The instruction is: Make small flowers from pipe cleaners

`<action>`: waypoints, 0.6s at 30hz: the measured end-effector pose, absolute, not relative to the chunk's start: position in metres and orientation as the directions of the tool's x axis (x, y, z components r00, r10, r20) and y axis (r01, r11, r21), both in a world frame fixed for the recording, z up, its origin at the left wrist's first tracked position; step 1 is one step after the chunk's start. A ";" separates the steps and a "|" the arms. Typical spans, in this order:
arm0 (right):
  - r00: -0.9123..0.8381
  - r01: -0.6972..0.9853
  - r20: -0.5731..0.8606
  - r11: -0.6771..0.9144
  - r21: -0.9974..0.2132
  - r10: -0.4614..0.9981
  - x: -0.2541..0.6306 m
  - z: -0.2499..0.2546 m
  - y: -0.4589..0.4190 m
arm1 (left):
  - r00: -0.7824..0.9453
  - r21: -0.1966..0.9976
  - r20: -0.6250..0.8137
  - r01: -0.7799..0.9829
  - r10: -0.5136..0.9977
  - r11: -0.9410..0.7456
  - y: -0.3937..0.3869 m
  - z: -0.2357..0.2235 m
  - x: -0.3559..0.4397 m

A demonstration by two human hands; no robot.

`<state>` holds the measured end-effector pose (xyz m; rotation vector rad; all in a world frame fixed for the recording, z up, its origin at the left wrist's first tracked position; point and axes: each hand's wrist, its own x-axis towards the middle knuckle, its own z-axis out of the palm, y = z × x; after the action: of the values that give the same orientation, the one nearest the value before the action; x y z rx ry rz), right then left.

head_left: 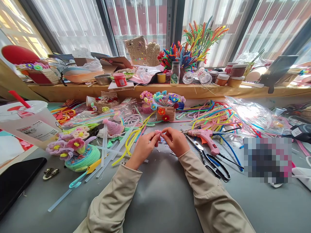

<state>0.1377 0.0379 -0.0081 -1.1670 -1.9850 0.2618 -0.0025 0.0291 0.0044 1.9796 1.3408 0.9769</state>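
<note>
Both hands meet over the middle of the grey table (155, 200). Between their fingertips is a small pink pipe-cleaner flower (158, 132), partly hidden by the fingers. My left hand (145, 145) pinches it from the left, thumb against fingers. From the right, my right hand (177, 141) closes its thumb and fingertips on its edge. Just right of that hand lie a pink hot glue gun (206, 136) and large black-handled scissors (211, 161). Beyond the hands stands a twine-wrapped box (170, 114) of small fuzzy flowers. Yellow pipe cleaners (131, 140) lie left of my left hand.
At left are a drink cup (31, 119), a phone (21, 178), a green yarn pot (84, 158) with purple flowers and clear glue sticks (114, 153). A pile of pipe cleaners (216, 118) covers the back right. Jars and a glass bottle (175, 74) line the wooden ledge.
</note>
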 end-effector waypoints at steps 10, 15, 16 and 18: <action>-0.303 0.732 0.618 0.592 -0.336 0.726 0.133 -0.007 0.035 | 0.267 0.848 0.215 0.427 0.939 -0.315 0.030 0.005 -0.003; -0.284 0.687 0.622 0.607 -0.399 0.730 0.133 -0.007 0.034 | 0.286 0.885 0.198 0.360 0.938 -0.296 0.028 0.008 -0.001; -0.294 0.678 0.615 0.614 -0.405 0.731 0.133 -0.007 0.034 | 0.289 0.893 0.190 0.346 0.938 -0.288 0.028 0.009 -0.001; -0.317 0.661 0.607 0.629 -0.409 0.728 0.134 -0.008 0.034 | 0.290 0.902 0.177 0.334 0.940 -0.273 0.028 0.010 0.000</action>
<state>0.1336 0.0337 -0.0079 -1.0855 -2.0530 0.1077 0.0004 0.0282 0.0098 1.7729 1.1549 0.9733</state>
